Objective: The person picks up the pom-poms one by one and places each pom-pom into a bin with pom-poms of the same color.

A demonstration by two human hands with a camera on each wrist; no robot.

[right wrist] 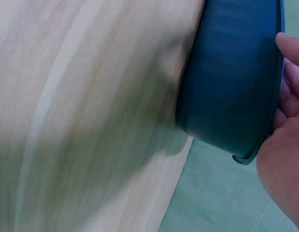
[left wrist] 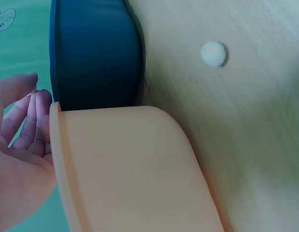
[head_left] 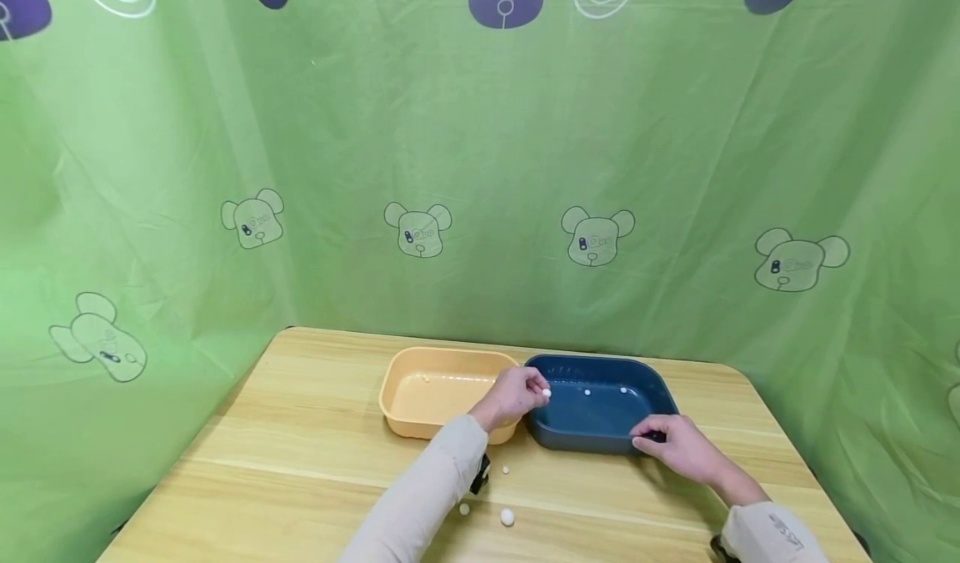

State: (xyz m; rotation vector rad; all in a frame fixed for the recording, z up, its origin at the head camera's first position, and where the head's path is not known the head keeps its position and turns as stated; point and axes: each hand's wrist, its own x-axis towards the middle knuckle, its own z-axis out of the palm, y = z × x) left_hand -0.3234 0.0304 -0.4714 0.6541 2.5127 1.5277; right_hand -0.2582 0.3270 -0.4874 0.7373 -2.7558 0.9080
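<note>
My left hand reaches over the near right part of the orange basin and pinches a small white ball at the left end of the blue basin. In the left wrist view the left hand is partly hidden behind the basin rims. Two small balls, one near the middle and one farther right, lie inside the blue basin. At its front right corner my right hand grips the rim, thumb outside and fingers inside, as the right wrist view also shows.
On the wooden table, in front of the basins, lie a tiny white ball, a larger one and another beside the left sleeve. The basins stand side by side near the back edge. A green curtain hangs behind.
</note>
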